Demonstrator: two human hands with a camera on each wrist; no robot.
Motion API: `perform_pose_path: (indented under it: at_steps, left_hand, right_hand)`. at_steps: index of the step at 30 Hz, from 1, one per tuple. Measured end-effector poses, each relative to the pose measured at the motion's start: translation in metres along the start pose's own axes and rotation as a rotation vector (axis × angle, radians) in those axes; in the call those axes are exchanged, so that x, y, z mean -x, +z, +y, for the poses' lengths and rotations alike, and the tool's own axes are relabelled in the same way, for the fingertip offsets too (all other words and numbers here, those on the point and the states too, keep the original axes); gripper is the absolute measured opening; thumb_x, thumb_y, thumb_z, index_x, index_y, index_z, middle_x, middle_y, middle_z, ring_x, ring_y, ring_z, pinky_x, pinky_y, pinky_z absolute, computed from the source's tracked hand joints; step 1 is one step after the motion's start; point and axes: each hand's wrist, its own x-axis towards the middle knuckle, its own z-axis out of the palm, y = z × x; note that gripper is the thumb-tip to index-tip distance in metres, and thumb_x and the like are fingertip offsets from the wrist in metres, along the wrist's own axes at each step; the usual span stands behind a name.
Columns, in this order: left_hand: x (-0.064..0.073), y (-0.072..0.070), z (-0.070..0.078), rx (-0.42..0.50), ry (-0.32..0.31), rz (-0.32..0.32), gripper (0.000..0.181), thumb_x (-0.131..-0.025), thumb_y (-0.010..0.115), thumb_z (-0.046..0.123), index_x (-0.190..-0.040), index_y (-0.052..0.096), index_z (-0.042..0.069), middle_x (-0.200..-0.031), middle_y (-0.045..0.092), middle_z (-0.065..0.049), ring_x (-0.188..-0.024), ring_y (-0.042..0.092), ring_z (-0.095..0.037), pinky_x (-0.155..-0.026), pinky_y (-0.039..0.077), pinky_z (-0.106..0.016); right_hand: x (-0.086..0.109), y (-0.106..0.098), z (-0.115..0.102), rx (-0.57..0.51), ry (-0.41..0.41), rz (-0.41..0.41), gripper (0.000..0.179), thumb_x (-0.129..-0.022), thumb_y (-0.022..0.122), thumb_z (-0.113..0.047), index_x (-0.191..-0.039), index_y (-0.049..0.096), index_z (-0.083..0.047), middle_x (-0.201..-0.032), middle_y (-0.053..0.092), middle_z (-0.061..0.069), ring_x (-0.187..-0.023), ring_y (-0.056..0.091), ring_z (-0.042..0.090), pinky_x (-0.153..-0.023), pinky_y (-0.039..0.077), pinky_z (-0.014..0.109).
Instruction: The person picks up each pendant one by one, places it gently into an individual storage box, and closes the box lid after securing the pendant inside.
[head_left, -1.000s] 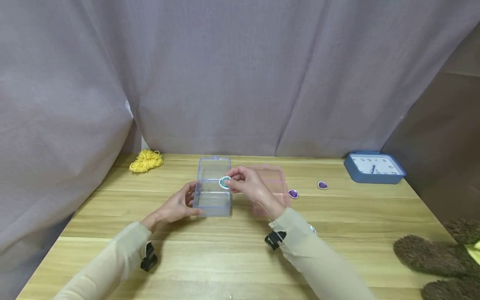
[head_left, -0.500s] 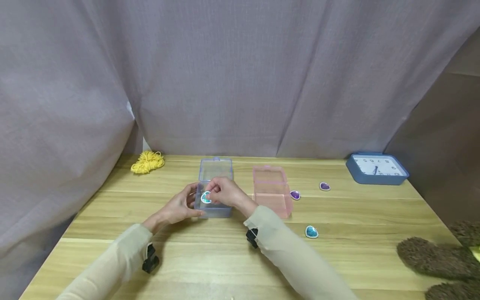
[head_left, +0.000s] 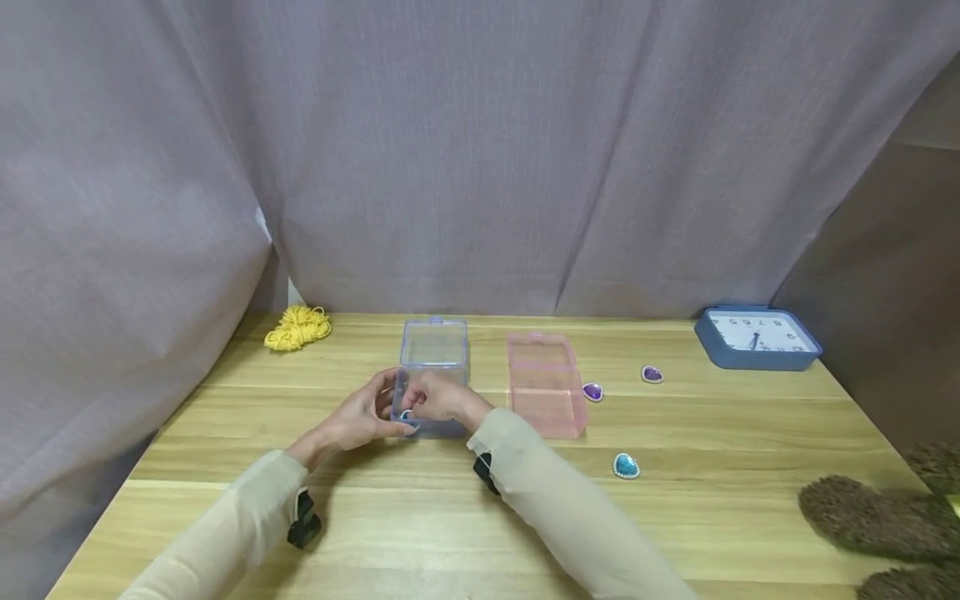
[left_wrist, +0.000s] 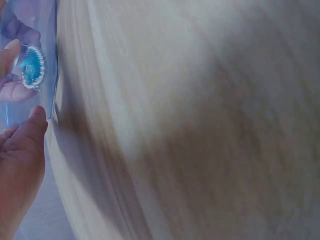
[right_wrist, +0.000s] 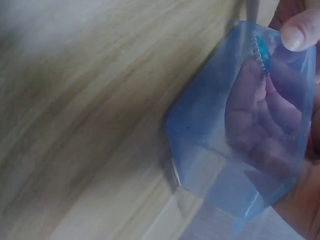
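Observation:
A see-through blue plastic box stands on the table with its lid swung back. My left hand grips its left side, thumb at the front corner. Inside the box is my right hand, its fingertips pinching a teal, teardrop-shaped gem edged with small white beads. Through the wall in the right wrist view, the gem shows low in the box among the fingers. To the right lie another teal gem and two purple gems, one beside the pink box and one farther back.
An open pink plastic box stands just right of the blue one. Yellow yarn lies at the back left, and a blue-framed clock at the back right. A brown fuzzy object occupies the right edge. A grey curtain hangs behind.
My right hand has carried the teal gem leftward and down, from above the blue box to inside it. The left hand keeps its grip on the box.

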Motion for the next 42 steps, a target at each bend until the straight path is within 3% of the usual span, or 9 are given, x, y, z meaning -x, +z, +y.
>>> perform_pose_path:
  at_steps: [10,14,17,21,22,28,32,37,42]
  left_hand:
    - [0.0,0.0,0.0,0.006,0.007,-0.005,0.091,-0.076,0.073,-0.004,-0.145,0.013,-0.005,-0.153,0.015,-0.026,-0.138,0.026,-0.04,-0.106,0.041,-0.035]
    - [0.0,0.0,-0.001,0.0,0.012,-0.007,0.092,-0.076,0.073,-0.004,-0.145,0.013,-0.007,-0.153,0.015,-0.027,-0.137,0.026,-0.041,-0.108,0.038,-0.037]
    - [0.0,0.0,-0.001,-0.013,0.016,0.0,0.092,-0.075,0.074,-0.003,-0.144,0.014,-0.007,-0.151,0.018,-0.028,-0.136,0.028,-0.042,-0.109,0.037,-0.04]
    - [-0.001,0.001,-0.001,-0.024,0.014,0.007,0.092,-0.074,0.075,-0.003,-0.144,0.015,-0.007,-0.15,0.02,-0.029,-0.135,0.029,-0.043,-0.11,0.036,-0.042]
    - [0.0,0.001,-0.001,-0.024,0.012,0.007,0.092,-0.074,0.075,-0.003,-0.144,0.015,-0.007,-0.15,0.02,-0.029,-0.136,0.029,-0.043,-0.11,0.035,-0.042]
    - [0.0,0.0,-0.002,-0.033,0.01,0.001,0.092,-0.075,0.075,-0.002,-0.144,0.014,-0.007,-0.151,0.018,-0.028,-0.136,0.028,-0.043,-0.11,0.035,-0.041]
    - [0.001,0.0,-0.001,-0.051,0.008,0.014,0.092,-0.073,0.076,-0.001,-0.144,0.016,-0.007,-0.15,0.021,-0.028,-0.136,0.027,-0.043,-0.111,0.033,-0.044]
    - [0.0,0.0,0.001,-0.044,-0.011,0.018,0.092,-0.073,0.076,-0.002,-0.143,0.016,-0.007,-0.151,0.018,-0.028,-0.137,0.026,-0.044,-0.111,0.031,-0.046]
    - [0.001,0.0,0.0,-0.057,-0.013,0.017,0.092,-0.073,0.075,-0.002,-0.144,0.016,-0.008,-0.151,0.018,-0.028,-0.137,0.024,-0.044,-0.112,0.029,-0.047]
  right_hand:
    - [-0.01,0.008,0.007,0.074,0.054,0.038,0.014,-0.074,0.064,0.009,-0.082,0.07,0.0,-0.082,0.07,0.011,-0.069,0.057,0.013,-0.063,0.051,0.019]
    - [-0.051,0.033,0.065,0.125,-0.072,0.087,0.02,-0.07,0.068,0.001,-0.069,0.07,-0.019,-0.073,0.068,-0.003,-0.066,0.055,0.005,-0.061,0.048,0.015]
    - [-0.047,0.031,0.059,0.116,-0.062,0.08,0.018,-0.072,0.071,-0.001,-0.068,0.071,-0.018,-0.073,0.069,-0.002,-0.068,0.056,0.005,-0.062,0.047,0.013]
    - [-0.006,0.008,0.001,0.114,0.072,0.048,0.008,-0.078,0.069,0.003,-0.082,0.073,-0.002,-0.087,0.072,0.008,-0.082,0.062,0.017,-0.076,0.051,0.017]
    - [-0.004,0.008,0.001,0.105,0.066,0.061,0.008,-0.079,0.068,0.003,-0.084,0.073,-0.001,-0.088,0.072,0.009,-0.08,0.061,0.016,-0.074,0.05,0.016]
    - [0.003,0.006,-0.002,-0.042,0.03,0.169,0.014,-0.084,0.062,0.004,-0.095,0.07,0.003,-0.088,0.07,0.012,-0.066,0.051,0.008,-0.055,0.043,0.011]
    - [0.018,-0.007,-0.004,-0.19,-0.018,0.242,0.017,-0.086,0.06,0.003,-0.101,0.068,0.004,-0.087,0.068,0.013,-0.067,0.05,0.006,-0.056,0.046,0.012]
    - [0.053,-0.039,0.005,-0.333,-0.005,0.283,0.02,-0.088,0.06,-0.002,-0.107,0.065,0.004,-0.09,0.065,0.011,-0.075,0.055,0.008,-0.069,0.055,0.022]
    - [0.103,-0.075,0.044,-0.375,0.022,0.366,0.02,-0.088,0.06,0.0,-0.107,0.062,0.008,-0.09,0.064,0.008,-0.077,0.056,0.007,-0.071,0.056,0.022]
